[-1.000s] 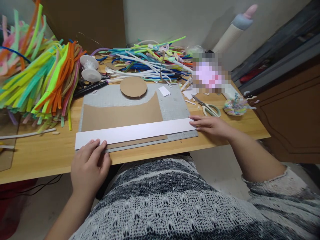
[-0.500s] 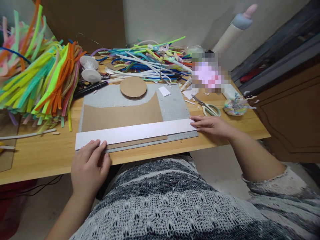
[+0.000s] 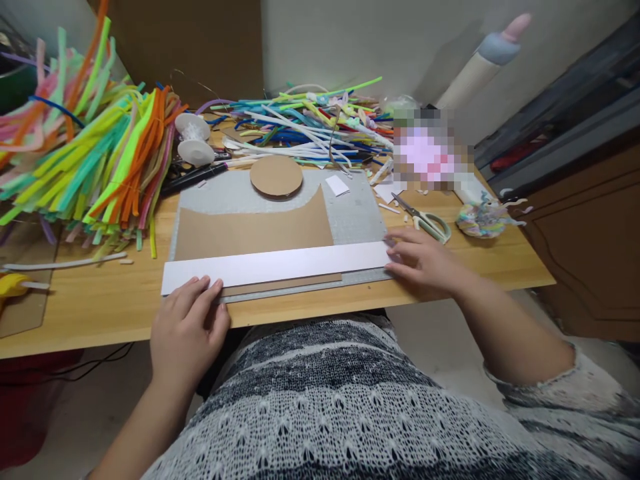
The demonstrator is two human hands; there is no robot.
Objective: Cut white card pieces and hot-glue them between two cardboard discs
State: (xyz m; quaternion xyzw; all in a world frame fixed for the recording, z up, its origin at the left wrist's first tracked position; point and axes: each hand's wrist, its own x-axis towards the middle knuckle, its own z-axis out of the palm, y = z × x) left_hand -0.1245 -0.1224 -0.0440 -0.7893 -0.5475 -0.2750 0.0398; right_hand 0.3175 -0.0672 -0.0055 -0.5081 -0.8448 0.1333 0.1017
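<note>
A long white strip (image 3: pixel 280 265) lies across a brown cardboard sheet (image 3: pixel 255 233) on a grey cutting mat (image 3: pixel 355 220). My left hand (image 3: pixel 187 327) rests open at the strip's left end, its fingertips on the lower edge. At the other end, my right hand (image 3: pixel 420 260) touches the strip with its fingers spread. A thin band of cardboard shows below the strip. Behind the sheet, a round cardboard disc (image 3: pixel 277 176) sits on the mat, with a small folded white paper (image 3: pixel 337 186) to its right.
Green-handled scissors (image 3: pixel 433 227) lie right of the mat. Bundled fuzzy stems (image 3: pixel 120 160) fill the left, and loose ones (image 3: pixel 300 127) spread along the back. A white spool (image 3: pixel 195 140) stands between them. A fluffy pastel piece (image 3: pixel 480 220) sits at the right.
The whole view has shifted, so the table items appear slightly further right. My right hand's fingers are spread a little wider at the strip's end. The strip lies about as before on the cardboard.
</note>
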